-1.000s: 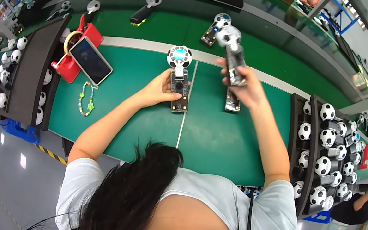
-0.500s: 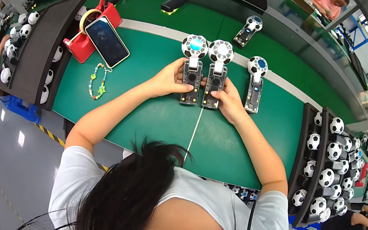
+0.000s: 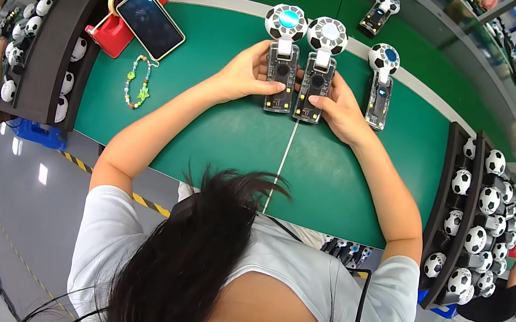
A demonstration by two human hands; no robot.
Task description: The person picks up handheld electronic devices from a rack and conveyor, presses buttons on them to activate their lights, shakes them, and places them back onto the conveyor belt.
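Observation:
My left hand [image 3: 241, 79] is closed round a handheld device [image 3: 280, 83] with a clear dark body, visible circuitry and a round soccer-ball-patterned head with a shiny blue centre. Its thumb lies across the lower front of the body. A matching device [image 3: 315, 93], with a pale head centre, is gripped by my right hand [image 3: 346, 112], thumb pressed on its lower front. The two devices are side by side, heads away from me, the right one tilted slightly. Just right of my right hand lies a third such device [image 3: 380, 93] with a dark blue head centre.
At left on the green table [image 3: 206, 145] are a phone [image 3: 152, 23] leaning on a red tape dispenser [image 3: 110, 34] and a bead bracelet [image 3: 128, 90]. Black racks of soccer-ball heads [image 3: 454, 194] flank both sides. Another device [image 3: 379, 14] sits beyond the pale strip.
The view has shifted, so the table's things appear higher in the picture. Both hands keep their hold, and the right device's body leans a little more than before.

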